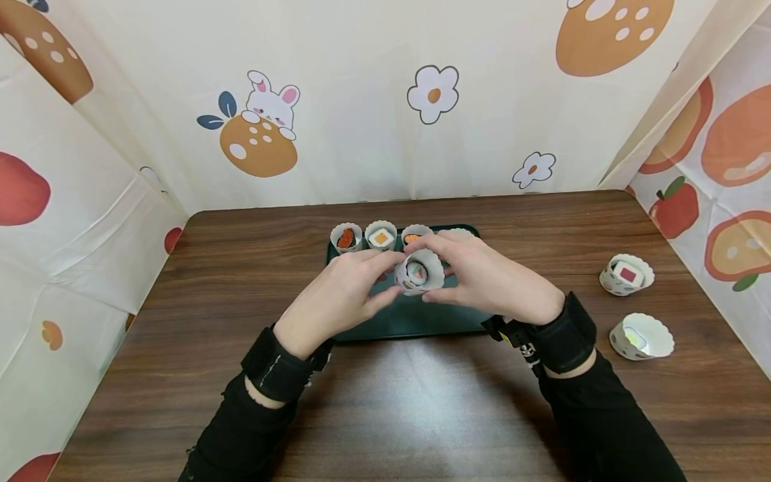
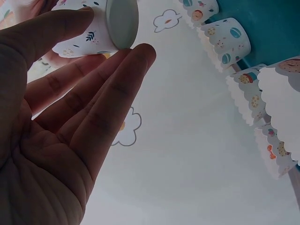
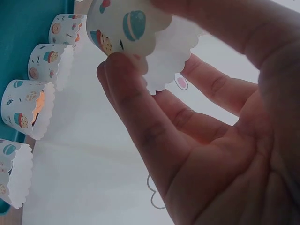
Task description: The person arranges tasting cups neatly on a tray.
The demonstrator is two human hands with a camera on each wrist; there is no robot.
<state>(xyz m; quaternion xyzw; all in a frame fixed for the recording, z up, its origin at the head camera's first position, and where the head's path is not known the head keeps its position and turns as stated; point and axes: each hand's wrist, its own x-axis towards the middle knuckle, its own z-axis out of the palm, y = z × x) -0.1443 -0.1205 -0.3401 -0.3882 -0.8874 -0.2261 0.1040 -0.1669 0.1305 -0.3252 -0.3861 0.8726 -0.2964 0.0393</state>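
Note:
Between both hands, above the green tray (image 1: 397, 325), is a scalloped white paper baking cup (image 1: 435, 266) with a printed pattern. A small round white piece, like a sushi roll, lies inside it. My left hand (image 1: 343, 288) holds the cup from the left, thumb on one side and fingertips at its base (image 2: 123, 23) in the left wrist view. My right hand (image 1: 494, 274) grips its other side, fingertips on the printed wall (image 3: 129, 21) in the right wrist view. Along the tray's far edge stand cups with orange-red (image 1: 346, 239), white-and-yellow (image 1: 381, 237) and orange (image 1: 412, 238) pieces; another is partly covered by the right hand.
On the table's right side stand two more cups, one with a white-and-red piece (image 1: 628, 273), another with a pale piece (image 1: 643, 338). The brown wood table (image 1: 241, 268) ends at a patterned curtain (image 1: 361, 147). A large cup (image 2: 286, 103) shows at the left wrist view's edge.

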